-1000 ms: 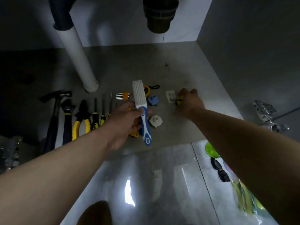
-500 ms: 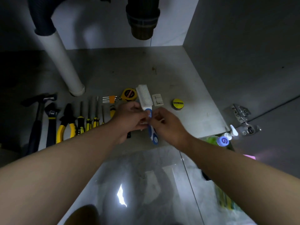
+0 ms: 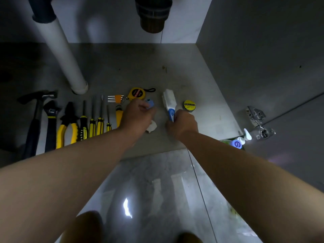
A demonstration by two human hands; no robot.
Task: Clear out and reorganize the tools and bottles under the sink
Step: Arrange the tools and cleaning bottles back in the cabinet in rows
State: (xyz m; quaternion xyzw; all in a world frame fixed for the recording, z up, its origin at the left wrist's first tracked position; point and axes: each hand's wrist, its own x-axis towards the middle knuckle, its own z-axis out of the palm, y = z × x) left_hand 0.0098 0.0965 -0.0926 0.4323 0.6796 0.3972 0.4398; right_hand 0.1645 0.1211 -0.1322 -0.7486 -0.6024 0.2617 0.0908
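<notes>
Brush point(image 3: 168, 100) has passed to my right hand point(image 3: 182, 128) alone, which grips its handle. My left hand point(image 3: 137, 116) has shifted to the blue cap point(image 3: 149, 103); I cannot tell if it grips. The brush lies mid-frame, head pointing up-frame, just left of the tape roll point(image 3: 189, 105).

Surface: grey cabinet floor point(image 3: 140, 71)
9 o'clock: black hammer point(image 3: 36, 118), yellow-handled pliers point(image 3: 67, 123)
Centre: round yellow tape measure point(image 3: 136, 93)
3 o'clock: yellow-labelled tape roll point(image 3: 189, 105)
</notes>
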